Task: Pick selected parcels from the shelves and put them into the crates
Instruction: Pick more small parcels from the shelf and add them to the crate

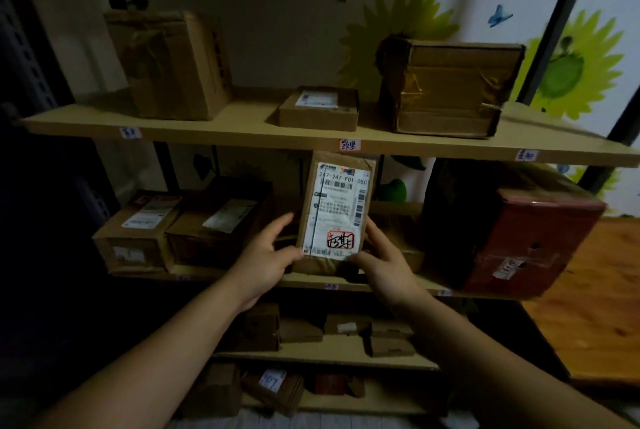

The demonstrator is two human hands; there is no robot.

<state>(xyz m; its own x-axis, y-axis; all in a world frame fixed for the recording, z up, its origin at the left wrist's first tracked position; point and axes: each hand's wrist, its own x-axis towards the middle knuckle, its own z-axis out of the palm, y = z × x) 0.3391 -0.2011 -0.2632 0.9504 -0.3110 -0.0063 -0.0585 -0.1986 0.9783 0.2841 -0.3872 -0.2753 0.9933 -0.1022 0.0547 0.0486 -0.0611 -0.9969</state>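
While parcel (337, 210) upright, left hand (266, 257), right hand (386, 267) grip

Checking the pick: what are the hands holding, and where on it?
A flat labelled parcel, upright; left hand and right hand grip its lower side edges.

Left hand (266, 257) reaching forward, gripping, right hand (384, 266) likewise gripping

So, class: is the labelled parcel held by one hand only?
No, the left hand and right hand both grip the parcel.
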